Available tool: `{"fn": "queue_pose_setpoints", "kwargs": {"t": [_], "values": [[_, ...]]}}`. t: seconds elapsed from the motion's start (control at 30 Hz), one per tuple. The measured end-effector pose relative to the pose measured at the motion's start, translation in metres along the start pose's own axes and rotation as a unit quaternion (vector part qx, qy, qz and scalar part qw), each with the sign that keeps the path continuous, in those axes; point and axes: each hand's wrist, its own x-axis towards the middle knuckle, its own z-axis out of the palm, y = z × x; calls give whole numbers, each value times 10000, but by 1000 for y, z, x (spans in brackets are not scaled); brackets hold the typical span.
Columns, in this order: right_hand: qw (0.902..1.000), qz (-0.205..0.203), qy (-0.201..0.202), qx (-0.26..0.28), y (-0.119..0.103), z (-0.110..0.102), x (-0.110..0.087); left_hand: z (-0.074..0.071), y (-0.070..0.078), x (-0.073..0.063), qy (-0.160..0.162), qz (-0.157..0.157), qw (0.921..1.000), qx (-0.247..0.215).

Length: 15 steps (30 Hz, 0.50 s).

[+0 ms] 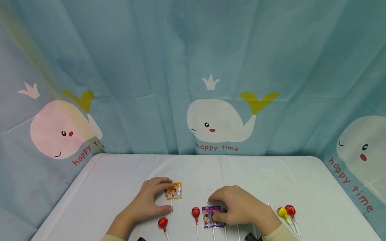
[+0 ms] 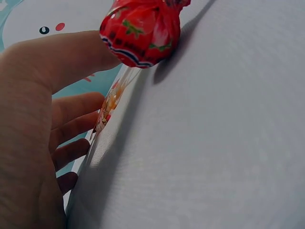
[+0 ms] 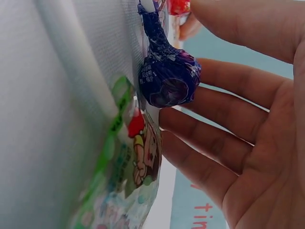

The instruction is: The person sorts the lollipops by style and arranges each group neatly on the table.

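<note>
My left hand [image 1: 151, 200] is spread over a lollipop in a flat orange-yellow wrapper [image 1: 174, 192], fingertips at the wrapper and thumb beside the white stick. A round red lollipop [image 2: 140, 36] shows close up in the left wrist view. On the other side, my right hand [image 1: 242, 205] reaches over a lollipop in a flat purple wrapper [image 1: 207, 217], its thumb against the wrapper's right part. Close to the right fingers, the right wrist view shows a round dark-blue lollipop [image 3: 169, 81] and a green-edged clear wrapper [image 3: 143, 152]. Whether these fingers touch the blue one I cannot tell.
Two red lollipops, one on the left [image 1: 163, 223] and one between the hands [image 1: 196, 212], lie on the white table [image 1: 118, 183]. Right of the right forearm lie a yellow-green lollipop [image 1: 282, 212] and a red one [image 1: 290, 210]. A blue whale-print curtain [image 1: 161, 128] hangs behind.
</note>
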Motion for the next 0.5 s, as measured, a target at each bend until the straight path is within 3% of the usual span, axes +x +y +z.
{"fn": "queue_pose_setpoints", "kwargs": {"t": [0.3, 0.5], "values": [[9995, -237, -149, 110, -5, 3, 0, -3, 2, -1, -252, -67, 9997, 27], [9992, -52, -381, 107, -10, 0, 1, -3, 1, 0, -359, -135, 9991, 160]]}}
